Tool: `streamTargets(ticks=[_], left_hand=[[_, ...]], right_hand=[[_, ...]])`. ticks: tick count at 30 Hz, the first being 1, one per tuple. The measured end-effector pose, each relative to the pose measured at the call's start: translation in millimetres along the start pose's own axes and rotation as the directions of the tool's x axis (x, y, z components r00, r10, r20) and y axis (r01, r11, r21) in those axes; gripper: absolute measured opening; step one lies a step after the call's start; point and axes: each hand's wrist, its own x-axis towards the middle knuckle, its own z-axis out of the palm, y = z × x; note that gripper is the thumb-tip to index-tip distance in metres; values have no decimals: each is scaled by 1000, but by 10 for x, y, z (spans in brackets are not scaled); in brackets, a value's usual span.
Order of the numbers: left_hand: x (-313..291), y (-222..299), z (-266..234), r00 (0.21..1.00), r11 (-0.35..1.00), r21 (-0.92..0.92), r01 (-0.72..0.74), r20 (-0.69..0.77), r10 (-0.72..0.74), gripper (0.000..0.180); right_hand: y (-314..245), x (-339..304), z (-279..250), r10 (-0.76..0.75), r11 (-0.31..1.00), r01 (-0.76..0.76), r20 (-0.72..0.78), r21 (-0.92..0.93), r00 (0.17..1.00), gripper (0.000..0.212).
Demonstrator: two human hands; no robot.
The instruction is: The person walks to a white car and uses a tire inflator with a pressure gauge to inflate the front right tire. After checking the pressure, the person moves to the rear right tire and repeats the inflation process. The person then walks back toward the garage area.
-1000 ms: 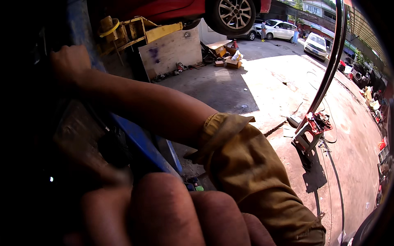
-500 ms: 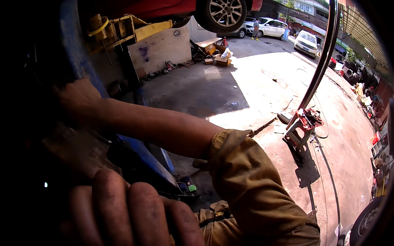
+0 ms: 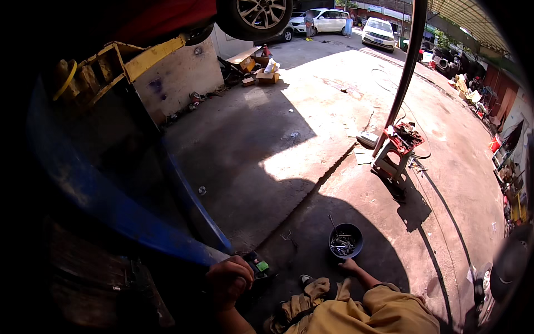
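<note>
My right hand (image 3: 349, 265) reaches down to a dark round bowl (image 3: 359, 245) on the floor and grips its near rim. Small metal parts (image 3: 342, 244), seemingly bolts or sockets, lie inside, and a thin handle leans out over the far rim. Closed into a fist, my left hand (image 3: 230, 276) is at the lower end of the blue lift post (image 3: 128, 214). Its curled fingers hide whatever they may hold. A small dark item with a green patch (image 3: 261, 266) is just beside that fist.
A red car (image 3: 139, 16) with its wheel (image 3: 258, 14) is raised above a yellow lift arm (image 3: 153, 58). To the right, a stool (image 3: 394, 158) carries a red tool tray (image 3: 409, 136) beside a dark pole (image 3: 403, 83). Cardboard boxes (image 3: 268, 77), parked cars and two people are farther back.
My right arm has left the blue post at the left and come down to the bowl. My left hand has moved from close up to the post's lower end. The view has shifted.
</note>
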Motion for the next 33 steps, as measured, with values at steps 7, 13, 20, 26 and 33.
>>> streamTargets(ticks=[7, 13, 20, 26, 33], left_hand=[[1502, -1336, 26, 816, 792, 497, 355, 249, -522, 18], [2068, -4572, -655, 625, 606, 157, 780, -131, -770, 29], [1554, -6381, -1793, -61, 20, -139, 990, -551, -832, 23], [2908, -7456, -1913, -96, -131, 53, 990, -435, -895, 16], [5635, -9135, -3387, 154, 13, 330, 944, -406, -901, 17]], right_hand=[[1639, -1356, -720, 998, -65, -789, 27, 611, -62, 17], [2327, 521, 117, 903, 265, -940, 286, 214, 320, 28], [-996, 4293, -1355, 207, 784, -126, -64, 608, 976, 26], [-1727, 5895, -2537, 188, 488, -73, -23, 870, 982, 28], [-1593, 8011, -2046, 612, 342, -368, 92, 864, 785, 27]])
